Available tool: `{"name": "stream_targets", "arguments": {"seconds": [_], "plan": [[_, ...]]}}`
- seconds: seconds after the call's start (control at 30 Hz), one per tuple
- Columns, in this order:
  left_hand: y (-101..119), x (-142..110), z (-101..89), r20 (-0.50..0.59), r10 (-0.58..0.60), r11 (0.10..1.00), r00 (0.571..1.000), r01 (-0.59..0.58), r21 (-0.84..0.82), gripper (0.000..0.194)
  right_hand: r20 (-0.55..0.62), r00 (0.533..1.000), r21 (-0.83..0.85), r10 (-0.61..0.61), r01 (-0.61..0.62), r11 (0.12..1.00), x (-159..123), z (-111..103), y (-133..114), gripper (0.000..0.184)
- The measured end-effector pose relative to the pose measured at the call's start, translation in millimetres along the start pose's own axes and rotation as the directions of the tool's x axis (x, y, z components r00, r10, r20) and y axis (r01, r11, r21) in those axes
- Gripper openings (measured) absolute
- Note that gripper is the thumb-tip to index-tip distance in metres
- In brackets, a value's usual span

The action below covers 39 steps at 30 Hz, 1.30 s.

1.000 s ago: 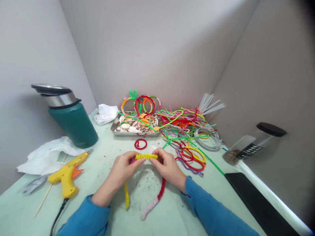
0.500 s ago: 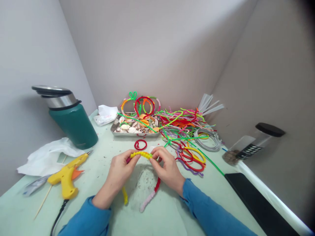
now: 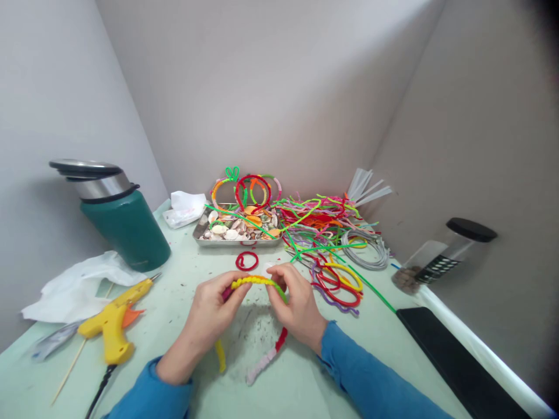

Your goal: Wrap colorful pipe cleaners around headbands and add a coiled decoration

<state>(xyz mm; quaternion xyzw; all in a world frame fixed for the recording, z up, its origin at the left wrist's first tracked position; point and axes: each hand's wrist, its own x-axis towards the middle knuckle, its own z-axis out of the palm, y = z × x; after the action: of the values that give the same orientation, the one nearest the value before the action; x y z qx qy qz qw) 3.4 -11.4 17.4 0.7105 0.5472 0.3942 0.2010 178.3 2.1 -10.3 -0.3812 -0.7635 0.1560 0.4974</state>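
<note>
Between my hands arches a headband wrapped in pipe cleaners (image 3: pixel 253 280), yellow at the top, green toward the right. Its ends hang below my hands, yellow on the left, red and pale lilac on the right. My left hand (image 3: pixel 215 302) pinches it where yellow meets a dark pink part. My right hand (image 3: pixel 294 299) has thumb and fingers closed about the green stretch. Just beyond my hands a red pipe cleaner coil (image 3: pixel 247 261) lies on the table (image 3: pixel 209 401).
A metal tray (image 3: pixel 238 242) of shells stands at the back, with several wrapped hoops (image 3: pixel 253 192) behind. Right of it are piled pipe cleaners (image 3: pixel 323 212), scissors (image 3: pixel 345 288) and a wire coil (image 3: pixel 371 256). At left are a yellow glue gun (image 3: pixel 113 320) and a green bottle (image 3: pixel 126 227).
My right hand has shifted along the headband, and its green stretch now shows beside my fingers. My left hand keeps its hold. The whole view has moved slightly.
</note>
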Motion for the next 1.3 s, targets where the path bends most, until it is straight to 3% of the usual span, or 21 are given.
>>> {"name": "stream_targets", "arguments": {"seconds": [0.17, 0.37, 0.87, 1.03, 1.13, 1.3], "plan": [[1, -1, -3.6, -0.04, 0.078, 0.997, 0.996, -0.077, 0.013, 0.022, 0.011, 0.998, 0.014, -0.065, 0.065, 0.998, 1, -5, -4, 0.018], [1, -3, -2.2, -0.09, 0.113, 0.993, 0.989, -0.111, 0.028, 0.02, 0.008, 1.0, 0.065, -0.028, 0.028, 0.998, 2, -7, -7, 0.01], [4, -5, 5.6, -0.122, 0.067, 0.996, 0.99, -0.06, 0.059, 0.021, 0.047, 0.999, 0.002, -0.006, 0.006, 1.0, 6, -7, -7, 0.008], [0, -1, 8.6, -0.032, -0.075, 0.997, 0.997, 0.075, 0.011, 0.024, 0.085, 0.994, -0.026, 0.062, -0.06, 0.998, 8, -4, -2, 0.009], [-2, 2, 7.4, 0.038, -0.175, 0.977, 0.984, 0.179, -0.119, 0.03, 0.077, 0.985, -0.05, 0.154, -0.151, 0.987, 9, -4, 4, 0.011], [-3, 2, 5.6, 0.098, -0.231, 0.937, 0.968, 0.249, -0.245, 0.019, 0.068, 0.969, -0.077, 0.236, -0.231, 0.97, 9, -4, 10, 0.015]]}}
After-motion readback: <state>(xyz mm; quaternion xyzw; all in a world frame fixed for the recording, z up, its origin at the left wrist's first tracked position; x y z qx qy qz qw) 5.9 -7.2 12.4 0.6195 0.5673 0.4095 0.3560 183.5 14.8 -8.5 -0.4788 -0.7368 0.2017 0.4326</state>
